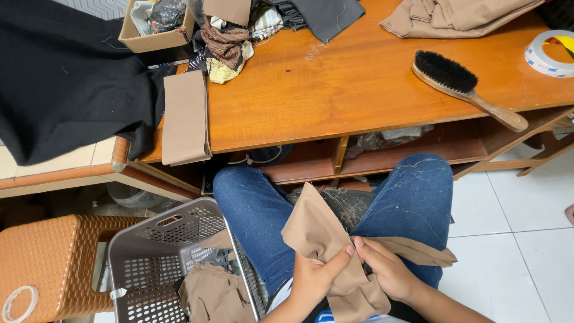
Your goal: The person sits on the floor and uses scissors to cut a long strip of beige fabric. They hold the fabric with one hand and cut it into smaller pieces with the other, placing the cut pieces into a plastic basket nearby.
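1. Far left: a large black cloth (66,78) lies over the tiled counter edge, with a cardboard box (156,36) of odds and ends just beyond it.
2. Near left: a woven brown stool (54,263) with a ring of tape (19,304) on its seat.
3. Beside the stool stands a grey perforated basket (161,257) holding crumpled tan pieces (214,294) – what the darker item among them is, I cannot tell.
4. A folded tan strip (185,116) hangs over the near left edge of the wooden table (359,84), and a heap of mixed scraps (230,42) sits at the far side.
5. Centre, near: the person sits in blue jeans (257,209) at the table.
6. Left hand (314,281) – fingers closed around the tan fabric piece (314,230), thumb pressed up along its front; the piece is held over the lap, one corner standing up towards the table.
7. Right hand (388,272) – fingertips pinched on the same fabric just beside the left thumb; a tail of the cloth trails right across the thigh.
8. Right of centre on the table: a wooden-handled brush (463,84) with black bristles, handle pointing near-right.
9. Far right: more folded tan cloth (454,15) at the far edge and a roll of tape (551,52) at the right edge.
10. White floor tiles (514,239) show at the near right.
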